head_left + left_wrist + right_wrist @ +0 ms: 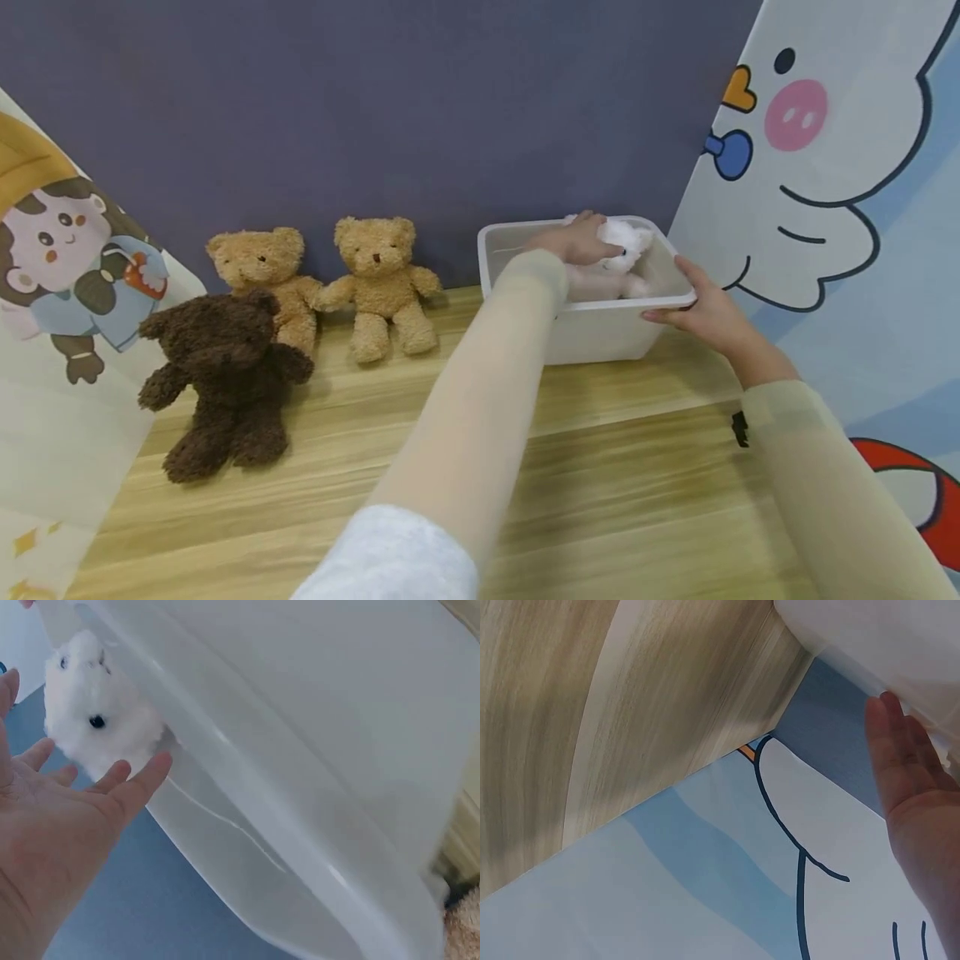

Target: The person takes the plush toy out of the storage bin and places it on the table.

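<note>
A white plush toy [626, 243] with dark eyes and a pale body lies in a white plastic bin [600, 337], its head near the back rim. My left hand [573, 242] reaches over the bin at the toy's head. In the left wrist view, the fingers of the left hand [82, 791] are spread and fairly straight beside the head of the plush toy [101, 712]. At the bin's right end, my right hand [708, 312] rests against the outside, thumb toward the front wall. In the right wrist view its fingers [904, 746] lie straight along the bin [877, 637].
Two tan teddy bears [378, 283] sit against the dark back wall [375, 108], left of the bin. A dark brown teddy bear [228, 383] sits in front of them. The wood-grain surface [637, 492] meets cartoon-printed walls [847, 250] on both sides. A small black object [739, 429] is by the right sleeve.
</note>
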`<state>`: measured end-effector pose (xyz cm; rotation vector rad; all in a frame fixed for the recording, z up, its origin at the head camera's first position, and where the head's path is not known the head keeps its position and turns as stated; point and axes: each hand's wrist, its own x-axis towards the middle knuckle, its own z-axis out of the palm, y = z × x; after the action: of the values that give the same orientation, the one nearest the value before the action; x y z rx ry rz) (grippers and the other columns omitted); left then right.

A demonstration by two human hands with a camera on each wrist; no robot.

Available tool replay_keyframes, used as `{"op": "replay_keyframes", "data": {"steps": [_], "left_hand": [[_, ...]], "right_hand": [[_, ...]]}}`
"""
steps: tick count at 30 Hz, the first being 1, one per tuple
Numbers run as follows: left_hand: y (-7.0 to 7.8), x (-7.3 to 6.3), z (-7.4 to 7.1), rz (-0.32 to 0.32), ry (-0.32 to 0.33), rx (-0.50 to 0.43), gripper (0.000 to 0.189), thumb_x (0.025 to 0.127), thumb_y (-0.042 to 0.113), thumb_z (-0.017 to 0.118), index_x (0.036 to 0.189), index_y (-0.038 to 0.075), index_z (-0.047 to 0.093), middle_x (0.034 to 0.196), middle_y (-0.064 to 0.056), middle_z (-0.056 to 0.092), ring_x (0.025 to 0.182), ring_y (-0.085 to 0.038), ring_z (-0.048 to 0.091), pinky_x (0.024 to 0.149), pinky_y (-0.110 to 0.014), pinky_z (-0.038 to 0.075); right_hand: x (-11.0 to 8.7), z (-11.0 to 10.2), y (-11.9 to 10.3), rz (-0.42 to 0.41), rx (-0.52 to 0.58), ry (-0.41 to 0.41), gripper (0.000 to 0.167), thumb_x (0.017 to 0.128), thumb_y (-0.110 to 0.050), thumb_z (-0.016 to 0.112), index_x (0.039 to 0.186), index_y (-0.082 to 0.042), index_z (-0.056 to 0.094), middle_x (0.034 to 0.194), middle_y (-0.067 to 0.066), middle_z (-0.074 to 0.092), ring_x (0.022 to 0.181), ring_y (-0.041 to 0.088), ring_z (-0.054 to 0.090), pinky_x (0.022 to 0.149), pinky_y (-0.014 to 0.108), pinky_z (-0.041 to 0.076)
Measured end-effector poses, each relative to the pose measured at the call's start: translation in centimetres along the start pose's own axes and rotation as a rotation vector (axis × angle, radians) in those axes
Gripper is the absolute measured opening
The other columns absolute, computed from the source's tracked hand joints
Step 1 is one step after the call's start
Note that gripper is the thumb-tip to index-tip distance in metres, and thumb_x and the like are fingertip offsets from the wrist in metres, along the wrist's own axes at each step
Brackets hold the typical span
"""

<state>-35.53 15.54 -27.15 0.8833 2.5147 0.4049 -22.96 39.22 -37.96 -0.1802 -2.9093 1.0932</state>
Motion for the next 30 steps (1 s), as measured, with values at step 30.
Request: {"op": "replay_keyframes", "data": {"steps": [30], "left_hand": [[-0.8, 0.1, 0.6, -0.047, 0.032, -0.004, 0.094, 0.09, 0.045, 0.08, 0.167, 0.029, 0.03, 0.169, 0.007, 0.042, 0.151, -0.012, 0.045, 0.125, -0.031, 0.039]], "right_hand": [[0.1, 0.3, 0.2, -0.019, -0.01, 0.029, 0.13, 0.087, -0.051, 0.087, 0.172, -0.024, -0.007, 0.171, 0.037, 0.018, 0.151, 0.063, 0.029, 0.118, 0.077, 0.03]]}}
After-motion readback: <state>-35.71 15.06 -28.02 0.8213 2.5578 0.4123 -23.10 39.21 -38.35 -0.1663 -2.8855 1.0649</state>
